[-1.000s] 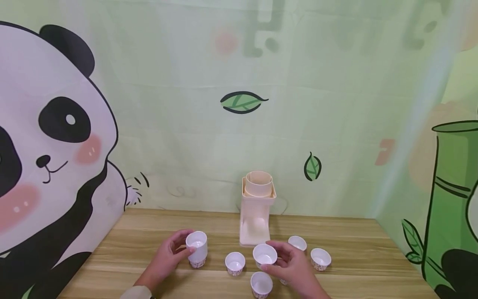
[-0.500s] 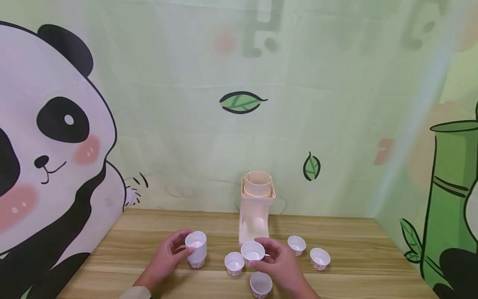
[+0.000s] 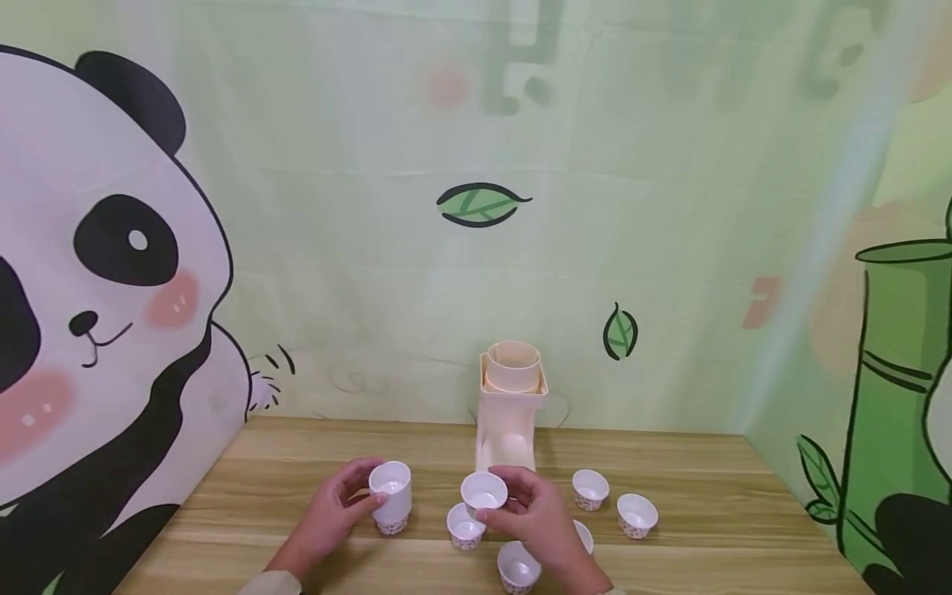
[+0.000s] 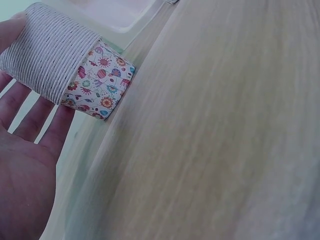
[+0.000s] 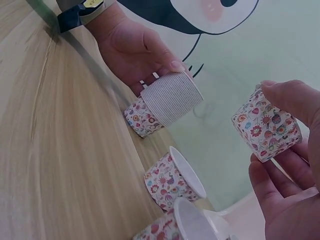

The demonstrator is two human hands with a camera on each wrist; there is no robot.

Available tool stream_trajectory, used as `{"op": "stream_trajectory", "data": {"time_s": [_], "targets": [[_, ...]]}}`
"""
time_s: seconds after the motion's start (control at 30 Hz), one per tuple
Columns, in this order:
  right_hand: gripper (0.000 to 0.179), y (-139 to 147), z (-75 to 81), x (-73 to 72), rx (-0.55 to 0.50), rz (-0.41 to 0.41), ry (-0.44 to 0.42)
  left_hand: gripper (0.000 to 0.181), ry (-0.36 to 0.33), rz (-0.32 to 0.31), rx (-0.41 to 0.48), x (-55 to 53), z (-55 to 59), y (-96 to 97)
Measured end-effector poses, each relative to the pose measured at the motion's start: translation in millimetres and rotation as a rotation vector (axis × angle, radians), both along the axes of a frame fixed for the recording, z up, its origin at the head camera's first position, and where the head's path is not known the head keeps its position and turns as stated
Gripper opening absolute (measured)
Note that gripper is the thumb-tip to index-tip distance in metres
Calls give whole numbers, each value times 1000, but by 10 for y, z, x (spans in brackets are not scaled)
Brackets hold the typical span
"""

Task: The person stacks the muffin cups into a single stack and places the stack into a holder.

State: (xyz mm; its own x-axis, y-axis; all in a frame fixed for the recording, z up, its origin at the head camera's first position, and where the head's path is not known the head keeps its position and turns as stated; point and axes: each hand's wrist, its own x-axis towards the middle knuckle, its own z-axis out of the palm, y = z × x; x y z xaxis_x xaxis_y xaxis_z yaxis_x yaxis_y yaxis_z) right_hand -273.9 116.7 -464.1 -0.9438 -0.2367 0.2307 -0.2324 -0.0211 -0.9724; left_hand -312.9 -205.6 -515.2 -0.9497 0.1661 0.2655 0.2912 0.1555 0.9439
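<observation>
Head view: one paper cup [image 3: 483, 493] is held aloft in the right hand [image 3: 537, 514], pinched by thumb and fingers; left of these, the left hand [image 3: 340, 506] grips a cup stack [image 3: 394, 501]. I judge this a stacking step; next calls for centring over the stack.

Beige L cuff [image 3: 278, 583] w/ dk wrist strap [image 5: 70, 19], sm. yellow label [image 5: 93, 3]

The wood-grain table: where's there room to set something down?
Bare patches show on the wood-grain table right of the rightmost cup, and left of the pink stand, behind the left hand. It's crowded in front of the stand, where loose cups cluster around the right hand.
</observation>
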Motion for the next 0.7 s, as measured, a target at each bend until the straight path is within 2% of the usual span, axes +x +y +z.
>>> {"op": "stream_trajectory", "data": {"time_s": [0.7], "targets": [[61, -279, -62, -102, 3, 0, -8, 50, 3, -11, -11, 4, -1, 1]]}}
